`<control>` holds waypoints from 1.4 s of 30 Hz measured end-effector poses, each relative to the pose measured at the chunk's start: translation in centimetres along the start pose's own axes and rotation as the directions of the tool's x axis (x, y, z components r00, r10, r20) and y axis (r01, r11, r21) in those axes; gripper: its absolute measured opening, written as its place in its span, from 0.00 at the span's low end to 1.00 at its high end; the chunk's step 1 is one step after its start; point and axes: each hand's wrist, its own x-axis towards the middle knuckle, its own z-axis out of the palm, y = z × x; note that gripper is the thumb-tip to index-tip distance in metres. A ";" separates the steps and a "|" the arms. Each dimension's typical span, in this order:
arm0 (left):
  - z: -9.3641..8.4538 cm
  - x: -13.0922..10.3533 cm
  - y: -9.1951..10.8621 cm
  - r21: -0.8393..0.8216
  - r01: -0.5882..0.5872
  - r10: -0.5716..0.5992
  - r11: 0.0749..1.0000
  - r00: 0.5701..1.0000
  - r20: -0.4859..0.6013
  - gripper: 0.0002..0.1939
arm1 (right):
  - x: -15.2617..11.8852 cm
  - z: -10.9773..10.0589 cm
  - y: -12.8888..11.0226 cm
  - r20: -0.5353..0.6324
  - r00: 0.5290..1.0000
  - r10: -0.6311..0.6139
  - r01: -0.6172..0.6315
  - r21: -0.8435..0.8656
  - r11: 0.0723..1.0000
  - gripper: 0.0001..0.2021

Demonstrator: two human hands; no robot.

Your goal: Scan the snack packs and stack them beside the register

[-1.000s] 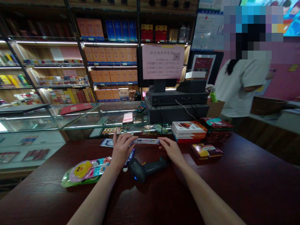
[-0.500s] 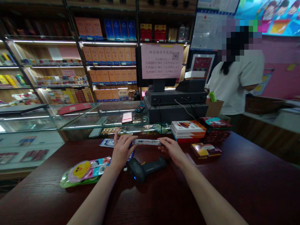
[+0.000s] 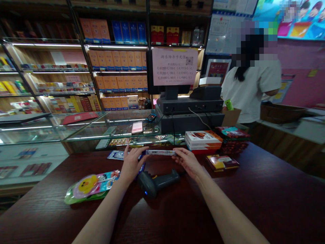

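Note:
Between both my hands, level above the counter, is a slim, long white packet (image 3: pixel 160 153) with small printing on it; its contents are too small to make out. My left hand (image 3: pixel 132 163) pinches its left end between thumb and fingers, the index finger raised. At the right end, my right hand (image 3: pixel 186 162) grips it with fingertips and thumb. Below lies a dark barcode scanner (image 3: pixel 158 183) on its side, a blue light on its head. A blue-and-white packet (image 3: pixel 116 155) is partly hidden behind my left hand. Left of my forearm rests a colourful duck-faced package (image 3: pixel 87 184).
Stacked white-and-orange boxes (image 3: pixel 203 139), dark red packs (image 3: pixel 232 137) and a small yellow-and-maroon pack (image 3: pixel 222 162) sit on the right of the wooden counter. Behind stand a glass case (image 3: pixel 119 122) and a monitor with a paper sign (image 3: pixel 175 67). A person (image 3: pixel 250 88) stands at the right.
The slim packet seems rolled slightly, its printed face looking different. Both hands still hold its ends. The view has shifted a little, and the person behind appears slightly further left.

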 end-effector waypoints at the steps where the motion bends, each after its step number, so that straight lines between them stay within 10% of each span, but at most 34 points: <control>1: 0.1 0.0 0.0 -0.008 0.002 -0.002 1.000 1.000 0.007 0.15 | 0.0 -0.1 0.0 -0.001 1.000 -0.005 0.005 0.002 1.000 0.11; 22: -0.8 1.9 2.4 -0.091 -0.112 0.111 0.990 0.994 -0.023 0.06 | -1.4 -4.1 -3.1 0.072 0.991 -0.115 0.117 -0.035 0.992 0.14; 32: -0.5 4.4 10.0 -0.089 -0.300 0.304 0.950 0.952 0.044 0.07 | -4.3 -10.2 -6.1 -0.059 0.970 -0.237 0.235 -0.037 0.971 0.15; 42: 4.4 3.6 17.5 -0.135 -0.360 0.373 0.923 0.925 0.079 0.06 | -8.2 -18.0 -8.2 -0.165 0.946 -0.280 0.245 -0.207 0.947 0.18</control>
